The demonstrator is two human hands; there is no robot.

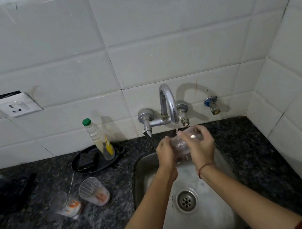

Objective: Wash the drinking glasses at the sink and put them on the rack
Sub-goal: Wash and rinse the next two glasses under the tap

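A clear drinking glass [180, 143] lies on its side between both hands, over the steel sink [220, 220] and under the running tap [171, 109]. My left hand [166, 152] grips its left end; my right hand [199, 146] wraps its right end. A thin stream of water falls on the glass. Two more clear glasses stand upright on the dark counter to the left: one [93, 191] with orange residue at its bottom, one [63, 205] with orange and white marks. No rack is in view.
A soap bottle with a green cap [100, 140] stands on a black round tray [93, 160] behind the glasses. A dark object [1, 189] sits at the far left. A wall socket [17, 105] and a small blue valve [212, 104] are on the tiled wall.
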